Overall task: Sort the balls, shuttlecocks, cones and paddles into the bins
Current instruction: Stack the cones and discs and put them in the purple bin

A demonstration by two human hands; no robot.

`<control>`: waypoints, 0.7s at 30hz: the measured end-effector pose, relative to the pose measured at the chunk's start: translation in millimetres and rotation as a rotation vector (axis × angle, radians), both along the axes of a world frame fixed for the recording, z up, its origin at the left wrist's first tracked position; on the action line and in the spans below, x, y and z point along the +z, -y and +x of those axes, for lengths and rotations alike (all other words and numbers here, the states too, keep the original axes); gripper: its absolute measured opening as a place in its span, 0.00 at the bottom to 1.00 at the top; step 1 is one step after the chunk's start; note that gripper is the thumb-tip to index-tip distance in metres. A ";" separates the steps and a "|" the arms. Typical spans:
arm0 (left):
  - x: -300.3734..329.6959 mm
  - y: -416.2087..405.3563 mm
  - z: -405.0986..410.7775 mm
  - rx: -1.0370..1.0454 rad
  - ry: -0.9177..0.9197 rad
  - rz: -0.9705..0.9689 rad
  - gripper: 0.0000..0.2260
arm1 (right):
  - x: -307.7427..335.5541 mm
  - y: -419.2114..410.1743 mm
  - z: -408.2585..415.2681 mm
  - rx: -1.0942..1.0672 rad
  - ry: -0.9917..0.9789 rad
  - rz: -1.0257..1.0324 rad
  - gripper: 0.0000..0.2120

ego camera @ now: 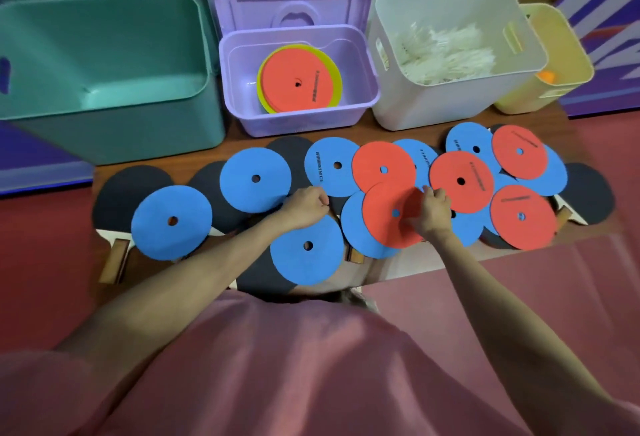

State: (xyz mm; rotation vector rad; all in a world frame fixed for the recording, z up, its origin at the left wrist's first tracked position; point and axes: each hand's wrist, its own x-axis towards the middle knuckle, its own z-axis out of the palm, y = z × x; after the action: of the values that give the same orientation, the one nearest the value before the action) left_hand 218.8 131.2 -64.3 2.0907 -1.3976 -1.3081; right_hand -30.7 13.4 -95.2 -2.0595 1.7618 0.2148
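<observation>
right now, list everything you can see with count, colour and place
teal bin: one, far left, nothing visible inside
purple bin: one, left of centre, lid propped behind, holds an orange disc on a yellow one
white bin: one, right of centre, holds white shuttlecocks
yellow bin: one, far right, orange ball inside
blue discs: about ten, across the table
orange discs: five, right half of the table
paddles: several, black, under the discs
left hand: fingers curled, at the table's centre
right hand: pinching an orange disc
</observation>
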 end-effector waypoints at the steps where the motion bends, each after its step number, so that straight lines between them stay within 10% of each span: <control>1: -0.7 -1.5 -3.5 0.027 -0.009 0.003 0.03 | 1.7 3.3 -2.6 0.003 0.022 0.007 0.34; 6: -11.5 -13.0 -21.6 0.227 -0.117 0.028 0.07 | 13.0 16.1 -17.7 0.119 0.230 0.009 0.07; 14: 0.6 3.1 -77.1 0.502 -0.435 0.012 0.16 | 49.2 37.5 -27.2 -0.019 0.870 0.144 0.12; 21: 5.9 30.4 -103.4 0.948 -0.906 -0.133 0.16 | 29.4 52.8 -8.8 -0.152 0.981 0.461 0.02</control>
State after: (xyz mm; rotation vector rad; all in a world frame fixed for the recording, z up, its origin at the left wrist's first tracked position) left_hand 115.4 100.8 -58.4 1.3823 -0.0656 -1.3364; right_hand -39.5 -39.4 -65.8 -1.3139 1.0934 -0.3548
